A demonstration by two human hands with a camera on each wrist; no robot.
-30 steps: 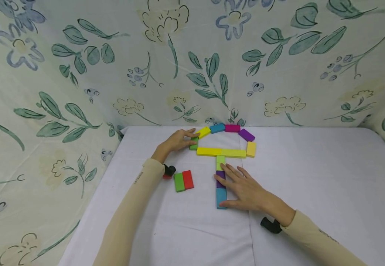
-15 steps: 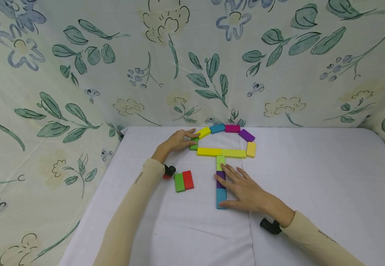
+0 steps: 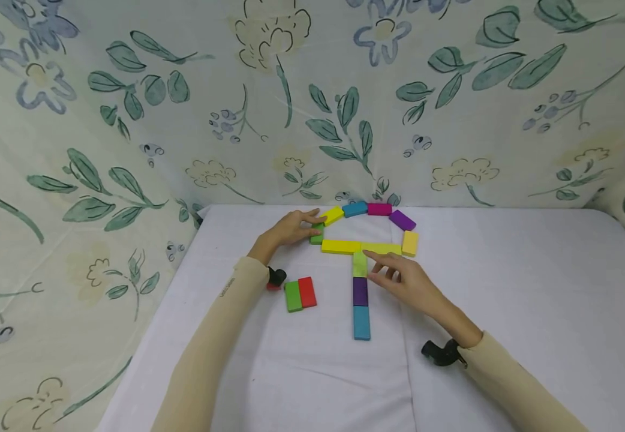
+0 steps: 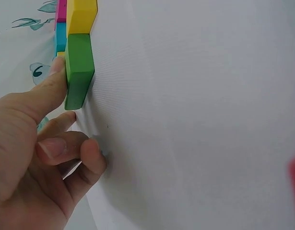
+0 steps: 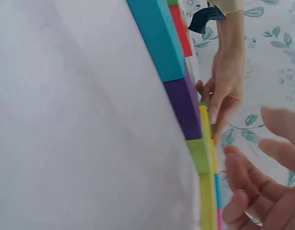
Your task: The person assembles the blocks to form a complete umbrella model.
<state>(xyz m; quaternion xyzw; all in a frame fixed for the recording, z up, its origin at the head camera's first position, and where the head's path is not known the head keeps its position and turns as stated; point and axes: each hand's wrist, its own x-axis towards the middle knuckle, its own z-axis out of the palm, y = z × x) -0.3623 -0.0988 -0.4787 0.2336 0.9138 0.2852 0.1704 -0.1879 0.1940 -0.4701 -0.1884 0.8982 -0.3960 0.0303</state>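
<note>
Coloured toy blocks on the white cloth form an arch closed below by a yellow block (image 3: 341, 246) and a yellow-green block (image 3: 381, 248). My left hand (image 3: 291, 227) touches the green block (image 4: 79, 72) at the arch's left end, one finger reaching the neighbouring yellow block (image 3: 332, 215). Loosely bent and holding nothing, my right hand (image 3: 406, 279) hovers beside the stem, its index fingertip near the top of the lime block (image 3: 359, 266). Below that block lie a purple block (image 3: 360, 291) and a blue block (image 3: 361, 323), end to end.
A green block (image 3: 293, 296) and a red block (image 3: 307, 292) lie side by side left of the stem. Another red piece shows partly under the left wrist's black camera (image 3: 277, 276). Floral cloth (image 3: 269, 138) rises behind the table's back edge.
My right hand has lifted off the stem and moved up and to the right, its spread fingers drawing in. The left hand stays at the green block. The blocks keep their arrangement.
</note>
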